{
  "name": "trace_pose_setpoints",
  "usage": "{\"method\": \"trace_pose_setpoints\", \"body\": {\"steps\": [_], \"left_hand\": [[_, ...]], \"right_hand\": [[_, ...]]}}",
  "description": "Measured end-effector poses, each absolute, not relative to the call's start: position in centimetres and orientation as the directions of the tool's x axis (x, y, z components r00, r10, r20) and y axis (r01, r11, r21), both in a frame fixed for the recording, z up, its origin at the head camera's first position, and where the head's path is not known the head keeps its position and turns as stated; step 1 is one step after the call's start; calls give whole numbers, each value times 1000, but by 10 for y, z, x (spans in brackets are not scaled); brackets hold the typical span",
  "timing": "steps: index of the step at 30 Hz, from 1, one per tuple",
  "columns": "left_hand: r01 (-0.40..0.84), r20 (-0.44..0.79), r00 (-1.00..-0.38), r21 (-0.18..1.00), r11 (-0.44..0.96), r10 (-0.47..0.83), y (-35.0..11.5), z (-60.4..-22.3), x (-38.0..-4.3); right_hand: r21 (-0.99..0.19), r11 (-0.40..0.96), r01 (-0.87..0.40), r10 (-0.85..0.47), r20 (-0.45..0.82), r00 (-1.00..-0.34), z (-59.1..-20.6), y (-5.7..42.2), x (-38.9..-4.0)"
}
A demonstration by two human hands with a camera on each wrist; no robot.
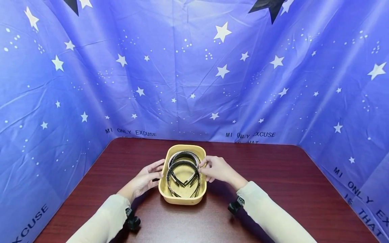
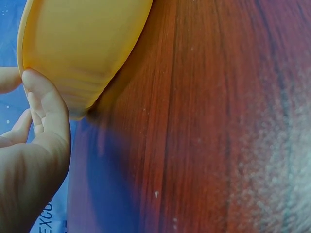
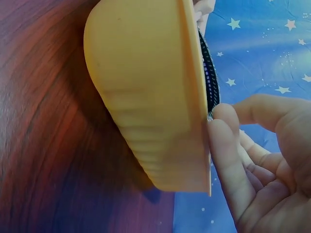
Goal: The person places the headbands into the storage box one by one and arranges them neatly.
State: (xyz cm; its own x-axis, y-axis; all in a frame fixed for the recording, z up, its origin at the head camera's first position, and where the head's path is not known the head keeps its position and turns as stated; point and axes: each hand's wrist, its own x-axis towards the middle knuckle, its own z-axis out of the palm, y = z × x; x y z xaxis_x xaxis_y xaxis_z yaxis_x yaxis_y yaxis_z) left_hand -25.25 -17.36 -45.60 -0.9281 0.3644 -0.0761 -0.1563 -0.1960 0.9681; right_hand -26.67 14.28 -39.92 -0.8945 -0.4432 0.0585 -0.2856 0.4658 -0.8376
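A yellow plastic bin [image 1: 182,201] stands on the table and holds several headbands. Black toothed headbands [image 1: 183,163] overlap inside, some with a pale or beaded band, their open ends toward the bin's near side. My left hand [image 1: 142,179] touches the bin's left rim with thumb and fingertips, its fingers fairly straight. In the left wrist view the thumb [image 2: 41,85] lies against the upper wall. On the right side, my right hand [image 1: 219,169] reaches over the rim and pinches the edge of a dark headband [image 3: 210,73] between thumb and forefinger. Its other fingers stay outside the bin.
The dark red wooden table [image 1: 267,189] extends around the bin. A blue cloth [image 1: 182,84] with white stars and lettering hangs behind and at both sides. Black wrist cameras are strapped over both pale sleeves [image 1: 267,209].
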Motion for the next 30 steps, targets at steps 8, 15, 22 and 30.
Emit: {"method": "trace_pose_setpoints", "body": {"steps": [8,15,22,30], "left_hand": [[-151,-70,-928,968,-199,365,-175,-456,-252],[-147,-64,-927,969,-200,370,-175,-456,-252],[-152,-67,-927,967,-206,368,-176,-457,-252],[-148,-67,-926,970,-193,372,-176,-457,-253]], "right_hand": [[-827,494,-269,-424,41,-905,-399,155,-270],[-815,514,-266,-406,42,-913,-398,166,-268],[-814,523,-253,-376,46,-925,-401,181,-268],[-808,538,-242,-338,56,-940,-408,202,-268]]}}
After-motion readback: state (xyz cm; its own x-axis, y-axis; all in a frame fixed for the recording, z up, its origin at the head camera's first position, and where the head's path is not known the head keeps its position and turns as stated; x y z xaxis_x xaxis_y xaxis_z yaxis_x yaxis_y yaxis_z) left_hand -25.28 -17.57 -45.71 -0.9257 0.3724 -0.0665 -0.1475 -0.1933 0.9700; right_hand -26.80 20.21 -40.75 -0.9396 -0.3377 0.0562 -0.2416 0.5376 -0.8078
